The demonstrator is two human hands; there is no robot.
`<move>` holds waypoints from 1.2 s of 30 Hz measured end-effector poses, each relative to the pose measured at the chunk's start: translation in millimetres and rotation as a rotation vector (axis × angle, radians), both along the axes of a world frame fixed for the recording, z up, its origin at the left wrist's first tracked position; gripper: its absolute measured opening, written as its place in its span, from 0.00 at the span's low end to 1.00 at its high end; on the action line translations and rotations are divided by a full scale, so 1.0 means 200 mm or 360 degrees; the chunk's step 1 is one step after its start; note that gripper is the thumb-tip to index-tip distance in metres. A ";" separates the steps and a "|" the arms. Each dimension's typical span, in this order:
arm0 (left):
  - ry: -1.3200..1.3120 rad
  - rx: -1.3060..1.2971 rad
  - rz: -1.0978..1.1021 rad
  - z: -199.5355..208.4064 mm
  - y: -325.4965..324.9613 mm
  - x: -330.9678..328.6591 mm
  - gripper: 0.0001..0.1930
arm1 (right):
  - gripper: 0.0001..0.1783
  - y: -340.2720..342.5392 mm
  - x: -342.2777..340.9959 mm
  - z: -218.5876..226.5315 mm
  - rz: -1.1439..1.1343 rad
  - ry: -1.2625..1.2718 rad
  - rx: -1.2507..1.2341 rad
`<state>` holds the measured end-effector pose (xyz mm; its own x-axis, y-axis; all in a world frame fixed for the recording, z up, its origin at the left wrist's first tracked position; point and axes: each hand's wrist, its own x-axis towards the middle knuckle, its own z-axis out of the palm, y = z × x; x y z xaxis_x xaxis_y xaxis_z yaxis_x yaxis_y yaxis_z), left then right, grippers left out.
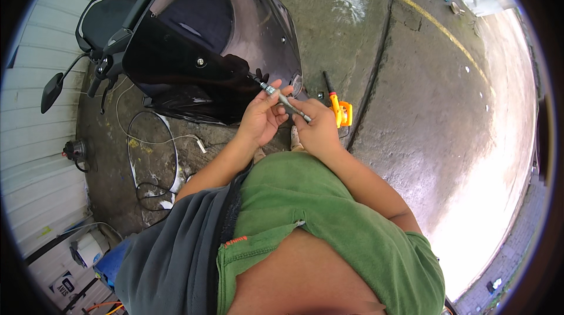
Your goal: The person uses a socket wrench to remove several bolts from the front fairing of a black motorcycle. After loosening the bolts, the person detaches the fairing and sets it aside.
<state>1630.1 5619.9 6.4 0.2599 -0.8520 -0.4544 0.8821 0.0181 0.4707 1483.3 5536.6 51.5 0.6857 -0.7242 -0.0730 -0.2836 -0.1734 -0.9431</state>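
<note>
Green shirt cloth [317, 197] was found nearest the camera, with a dark grey garment [170, 244] over its left side. A silver socket tool [285, 101] was held between the hands, in front of a glossy dark scooter [176, 83]: the near end was gripped by the right hand [317, 127], and the far part was pinched by thumb and fingers of the left hand [262, 118], its other fingers loosely curled. It was judged that the tool could be slipped or dropped if that light pinch were loosened, and that the bodywork could be scratched by the metal tip. Beyond the right hand, a yellow object with a dark handle [343, 114] was noted, seemingly on the floor, where it could be kicked. At left, a foot could be caught in the looped dark cable [130, 150]. Whether the tip was touching the scooter could not be established, dark reflections being mixed with it. The right palm was hidden, the shoes [296, 140] were mostly covered, and the scooter was cut off at the upper edge.
</note>
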 end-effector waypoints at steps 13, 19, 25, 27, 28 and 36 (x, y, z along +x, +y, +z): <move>-0.1987 0.0417 -0.0577 0.18 0.07 0.01 0.11 | 0.17 -0.09 -0.23 0.03 -0.0428 -0.0152 0.0743; -0.4292 -0.0015 -0.0916 0.40 -0.04 0.13 0.13 | 0.16 -0.44 -0.09 -0.04 -0.0293 -0.0127 0.0734; -0.4566 -0.0041 -0.1332 0.44 -0.13 0.27 0.09 | 0.14 -0.64 0.11 -0.04 -0.0053 -0.0105 0.0581; -0.4557 -0.0058 -0.1297 0.44 -0.14 0.27 0.09 | 0.14 -0.67 0.13 -0.04 -0.0022 -0.0079 0.0606; -0.4543 -0.0075 -0.1260 0.44 -0.14 0.28 0.09 | 0.14 -0.69 0.14 -0.04 -0.0005 -0.0066 0.0612; -0.4535 -0.0050 -0.1178 0.39 -0.12 0.29 0.06 | 0.12 -0.84 0.19 -0.02 0.0162 -0.0072 0.1050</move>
